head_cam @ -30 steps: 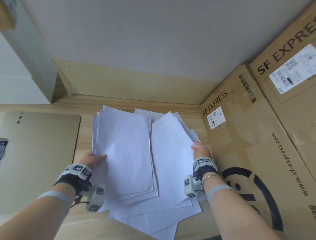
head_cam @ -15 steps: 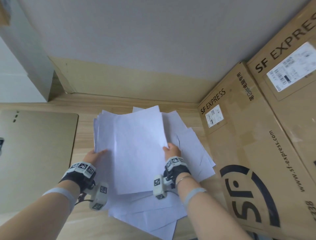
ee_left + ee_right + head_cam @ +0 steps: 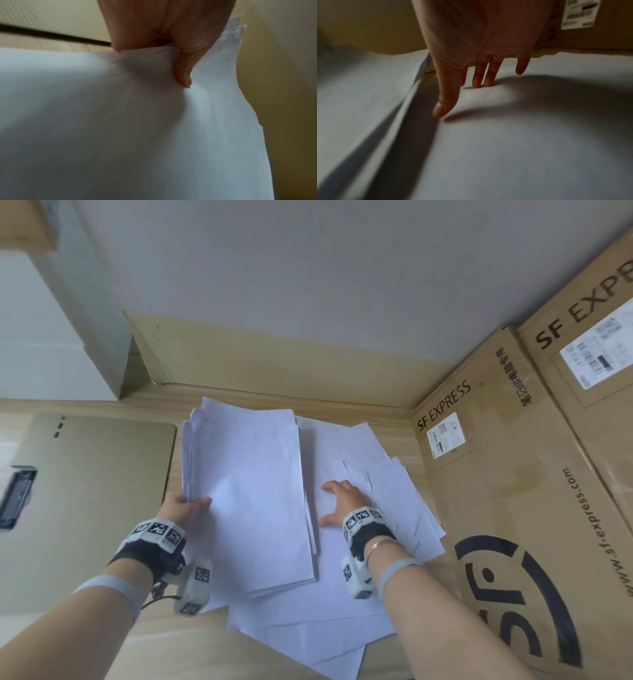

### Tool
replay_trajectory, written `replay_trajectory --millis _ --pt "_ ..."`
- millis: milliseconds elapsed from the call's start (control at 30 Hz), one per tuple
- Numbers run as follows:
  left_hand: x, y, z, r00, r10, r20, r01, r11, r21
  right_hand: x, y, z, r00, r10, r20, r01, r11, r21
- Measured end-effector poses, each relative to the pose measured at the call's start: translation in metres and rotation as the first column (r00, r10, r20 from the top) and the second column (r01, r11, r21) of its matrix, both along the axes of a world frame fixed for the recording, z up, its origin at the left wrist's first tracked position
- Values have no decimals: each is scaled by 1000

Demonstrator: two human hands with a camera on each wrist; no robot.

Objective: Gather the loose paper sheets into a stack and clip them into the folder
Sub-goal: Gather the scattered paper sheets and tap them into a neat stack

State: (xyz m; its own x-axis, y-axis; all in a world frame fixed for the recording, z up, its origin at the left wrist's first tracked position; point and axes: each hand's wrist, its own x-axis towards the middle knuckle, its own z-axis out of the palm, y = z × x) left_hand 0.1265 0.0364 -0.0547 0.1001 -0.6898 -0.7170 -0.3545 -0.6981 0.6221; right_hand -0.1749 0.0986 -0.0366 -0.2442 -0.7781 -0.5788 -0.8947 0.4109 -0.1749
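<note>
Hands (image 3: 267, 505): two, on paper sheets (image 3: 253, 494)

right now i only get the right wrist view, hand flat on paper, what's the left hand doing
Observer: The left hand pinches the near edge of a gathered stack, thumb on top.
Operator: any loose sheets out there
Observer: Yes, loose sheets fan out under and beside the right hand, toward the cardboard box.
Operator: and the folder
Observer: A flat tan cover, likely the folder, lies left of the stack.
</note>
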Motion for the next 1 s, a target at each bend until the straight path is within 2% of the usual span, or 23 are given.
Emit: replay_trajectory --millis 100,200,267,433,667,767,867,933,1000 --pt "7 -1 -3 1000 12 -9 -12 1000 -11 2 8 -3 993 99 -63 -96 994 50" --pt "12 1 -4 999 26 -23 -26 1000 -2 1 9 -5 997 80 -23 -76 989 127" --pt "12 1 -4 998 36 -44 -35 999 12 -1 3 0 990 126 -56 -116 981 153" --pt "10 2 -3 996 36 -79 -36 999 4 -9 -10 -4 953 261 -153 -262 965 12" --pt "13 4 -5 996 25 -82 -23 999 22 -6 -22 -2 905 350 -241 -323 935 143" --pt "13 4 -6 993 34 -111 -32 999 15 -11 -20 3 942 277 -188 -262 960 101" --pt "12 3 -4 992 36 -118 -33 999 34 -21 -17 10 988 124 -91 -118 991 64" --pt "12 2 -5 989 43 -145 -35 998 53 -33 -16 19 994 35 -102 -26 996 87" --pt "11 2 -9 985 54 -163 -43 997 67 -49 -13 30 990 -122 -73 127 990 67"
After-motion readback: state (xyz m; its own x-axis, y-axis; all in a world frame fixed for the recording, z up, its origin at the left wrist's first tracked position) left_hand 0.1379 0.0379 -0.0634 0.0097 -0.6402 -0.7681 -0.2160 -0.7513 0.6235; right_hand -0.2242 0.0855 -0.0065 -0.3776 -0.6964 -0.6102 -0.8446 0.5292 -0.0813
